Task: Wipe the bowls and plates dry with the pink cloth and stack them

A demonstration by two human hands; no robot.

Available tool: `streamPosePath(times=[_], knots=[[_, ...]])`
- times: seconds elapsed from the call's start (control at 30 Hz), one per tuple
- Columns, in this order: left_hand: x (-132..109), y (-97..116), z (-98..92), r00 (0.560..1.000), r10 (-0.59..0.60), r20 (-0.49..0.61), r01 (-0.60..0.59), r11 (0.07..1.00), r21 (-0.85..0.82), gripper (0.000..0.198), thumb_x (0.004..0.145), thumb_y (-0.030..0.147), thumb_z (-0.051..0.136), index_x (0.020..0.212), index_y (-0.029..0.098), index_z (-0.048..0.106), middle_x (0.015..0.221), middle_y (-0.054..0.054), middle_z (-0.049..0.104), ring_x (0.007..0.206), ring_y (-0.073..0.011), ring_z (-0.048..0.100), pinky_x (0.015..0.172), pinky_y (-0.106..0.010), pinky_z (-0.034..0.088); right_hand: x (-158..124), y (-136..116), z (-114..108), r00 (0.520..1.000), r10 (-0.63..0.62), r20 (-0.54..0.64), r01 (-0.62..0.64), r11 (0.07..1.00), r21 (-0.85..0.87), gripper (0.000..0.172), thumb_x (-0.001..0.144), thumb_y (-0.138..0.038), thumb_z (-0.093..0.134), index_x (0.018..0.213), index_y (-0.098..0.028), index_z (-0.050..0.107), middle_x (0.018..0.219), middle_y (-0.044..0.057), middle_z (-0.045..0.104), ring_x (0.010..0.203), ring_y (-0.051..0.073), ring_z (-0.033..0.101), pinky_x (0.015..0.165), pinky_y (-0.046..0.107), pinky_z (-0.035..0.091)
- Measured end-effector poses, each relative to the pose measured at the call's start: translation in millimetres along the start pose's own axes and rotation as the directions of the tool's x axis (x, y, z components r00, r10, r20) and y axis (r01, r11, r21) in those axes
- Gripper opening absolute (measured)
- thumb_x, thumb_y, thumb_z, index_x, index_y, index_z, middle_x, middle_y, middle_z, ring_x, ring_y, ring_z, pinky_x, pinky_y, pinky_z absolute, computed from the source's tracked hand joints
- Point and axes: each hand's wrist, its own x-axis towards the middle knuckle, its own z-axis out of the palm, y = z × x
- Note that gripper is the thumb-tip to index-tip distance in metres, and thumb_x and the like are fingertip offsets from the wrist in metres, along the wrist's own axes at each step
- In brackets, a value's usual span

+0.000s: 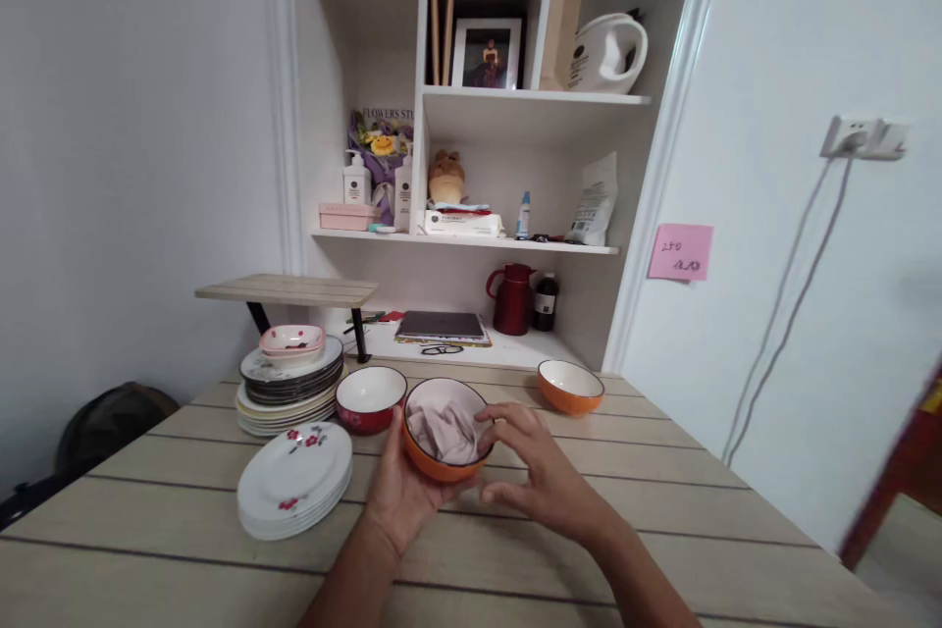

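Observation:
My left hand point(410, 491) is wrapped round the left side and underside of an orange bowl point(434, 467) with a white inside and dark rim. The bowl is held just above the table, tilted towards me. A crumpled pale pink cloth point(444, 432) lies in it. At the bowl's right rim is my right hand point(534, 471), thumb and fingers apart, fingertips by the cloth's edge; whether they touch it I cannot tell. A red bowl point(370, 402) stands just behind on the left. Farther right sits another orange bowl point(570, 387).
White flowered plates point(294, 471) are stacked at the left. Behind them a taller plate stack point(290, 383) carries a small pink-rimmed bowl point(292, 341). A raised wooden stand point(287, 289) overhangs the back left. A shelf with a laptop point(440, 325) and red jug point(513, 299) borders the table point(662, 520).

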Motion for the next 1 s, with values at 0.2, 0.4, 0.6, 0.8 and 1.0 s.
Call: streamPosePath(times=[0.2,0.4,0.6,0.8,1.0], knots=[[3,3,-4.6,0.991,-0.131,0.020,0.130,0.989,0.064,0.069,0.088,0.065,0.050,0.135,0.015,0.052,0.115,-0.020,0.070,0.103,-0.0354,0.067,0.080,-0.051,0.055,6,6,24,0.995,-0.076,0.062,0.092,0.944,-0.316,0.016,0.085,-0.039,0.072,0.084,-0.024,0.065,0.095,0.002,0.070,0.104,0.024,0.055,0.106,0.046,0.028],[3,5,-7.9,0.993,-0.104,0.052,0.099,0.991,0.089,0.064,0.090,0.063,0.048,0.133,0.017,0.055,0.116,-0.018,0.070,0.102,-0.0351,0.068,0.076,-0.048,0.056,7,12,37,0.993,-0.118,-0.009,0.109,0.943,-0.314,0.032,0.091,-0.046,0.062,0.073,-0.020,0.060,0.077,0.003,0.067,0.085,0.021,0.055,0.091,0.039,0.035],[5,-6,-4.2,0.998,0.025,0.058,-0.029,0.998,0.059,0.063,0.091,0.055,0.054,0.145,0.024,0.045,0.129,-0.013,0.066,0.116,-0.0284,0.063,0.098,-0.041,0.049,7,-3,51,0.985,0.062,-0.158,-0.089,0.982,-0.165,0.032,0.093,-0.044,0.058,0.072,-0.020,0.058,0.072,0.002,0.066,0.072,0.018,0.055,0.075,0.031,0.036],[11,-15,-14.9,0.994,-0.034,0.104,0.025,0.996,0.089,0.068,0.092,0.053,0.053,0.151,0.025,0.036,0.138,-0.013,0.061,0.128,-0.0274,0.055,0.112,-0.041,0.037,8,-31,68,0.933,0.099,-0.346,-0.152,0.980,-0.130,0.033,0.094,-0.038,0.046,0.066,-0.020,0.051,0.063,0.002,0.061,0.063,0.017,0.048,0.063,0.029,0.031],[10,-18,-10.9,0.996,0.038,0.085,-0.042,0.998,0.048,0.081,0.087,0.052,0.063,0.153,0.042,0.019,0.151,-0.007,0.048,0.135,-0.0265,0.048,0.112,-0.043,0.036,13,-20,74,0.868,0.288,-0.405,-0.251,0.957,0.142,0.033,0.093,-0.042,0.046,0.067,-0.021,0.045,0.062,-0.001,0.054,0.060,0.016,0.046,0.058,0.027,0.030]])
